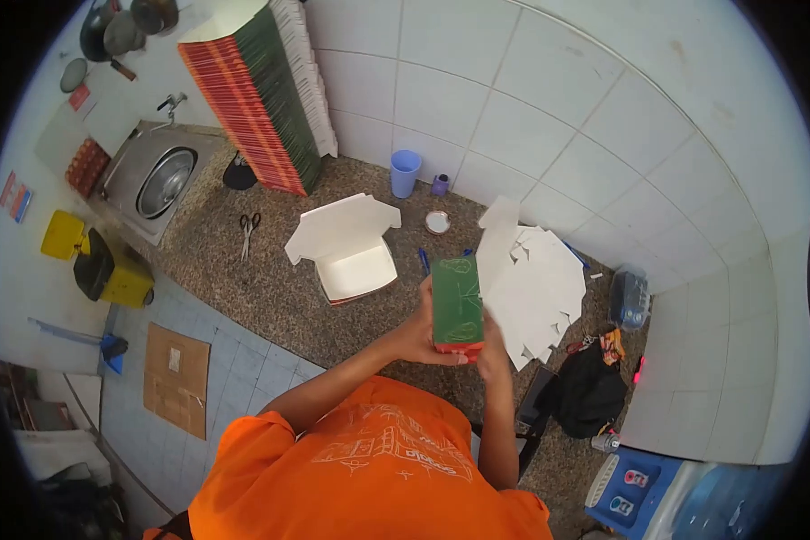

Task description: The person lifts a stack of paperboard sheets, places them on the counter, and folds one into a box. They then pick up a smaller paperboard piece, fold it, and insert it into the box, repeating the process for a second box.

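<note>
Head shows a box [457, 302] (green-topped) between left hand [416, 338] and right hand [493, 347].

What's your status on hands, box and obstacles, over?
Left hand and right hand gripping green-and-red box. White cardboard pile crowding right side. Open box off to left, apart from held one.

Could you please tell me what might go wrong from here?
The green and red cardboard box, held between the left hand and right hand, could dent if squeezed too hard. The right hand, close beside the pile of flat white cardboard pieces, might knock some askew. The tall stack of red and green cardboard could topple if bumped.
</note>
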`<state>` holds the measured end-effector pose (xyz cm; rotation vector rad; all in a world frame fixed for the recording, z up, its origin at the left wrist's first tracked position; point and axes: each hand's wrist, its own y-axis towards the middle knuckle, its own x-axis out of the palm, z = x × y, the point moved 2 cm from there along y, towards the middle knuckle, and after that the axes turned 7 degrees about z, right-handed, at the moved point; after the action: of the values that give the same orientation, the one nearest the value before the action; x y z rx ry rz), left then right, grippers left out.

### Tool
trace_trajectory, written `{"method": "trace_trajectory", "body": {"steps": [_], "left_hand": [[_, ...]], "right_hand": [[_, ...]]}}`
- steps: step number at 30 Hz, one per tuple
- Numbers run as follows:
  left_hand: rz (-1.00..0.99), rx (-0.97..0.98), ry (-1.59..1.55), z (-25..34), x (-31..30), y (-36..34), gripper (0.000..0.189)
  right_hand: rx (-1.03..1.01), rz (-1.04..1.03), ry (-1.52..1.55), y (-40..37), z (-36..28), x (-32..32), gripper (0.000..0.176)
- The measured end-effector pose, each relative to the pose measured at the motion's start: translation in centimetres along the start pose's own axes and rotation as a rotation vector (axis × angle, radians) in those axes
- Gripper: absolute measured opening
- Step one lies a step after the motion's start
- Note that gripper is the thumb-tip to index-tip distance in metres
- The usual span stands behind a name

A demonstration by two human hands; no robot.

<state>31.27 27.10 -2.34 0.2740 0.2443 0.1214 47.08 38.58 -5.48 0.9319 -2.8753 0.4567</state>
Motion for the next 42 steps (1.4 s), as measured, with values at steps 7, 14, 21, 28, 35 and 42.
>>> {"method": "trace_trajectory", "body": {"steps": [7,14,21,28,35,42], "left_hand": [[0.356,-0.303,0.876,-2.5,-12.7,-10.2,0.069],[0.454,-0.524,0.745,-9.6,-14.6,-15.9,0.019],[0.691,-0.165,0.847,-6.8,-13.2,-14.7,0.023],[0.659,-0.153,0.840,-6.1,-14.2,-14.1,0.023],[0.595,-0.288,0.804,-7.5,-15.3,-14.0,0.023],[0.635,-0.193,0.668,-7.4,-15.6,-14.1,0.023]], "right_hand": [[-0.214,-0.178,-0.558,8.5,-0.2,7.2,0.038],[-0.418,-0.428,-0.880,17.5,2.4,20.0,0.046],[-0.522,-0.180,-1.232,19.8,4.0,20.0,0.025],[-0.417,-0.103,-1.312,19.1,3.0,19.7,0.038],[-0.487,-0.059,-1.158,18.6,3.8,18.5,0.041],[-0.377,-0.033,-1.114,18.2,3.7,18.0,0.045]]}}
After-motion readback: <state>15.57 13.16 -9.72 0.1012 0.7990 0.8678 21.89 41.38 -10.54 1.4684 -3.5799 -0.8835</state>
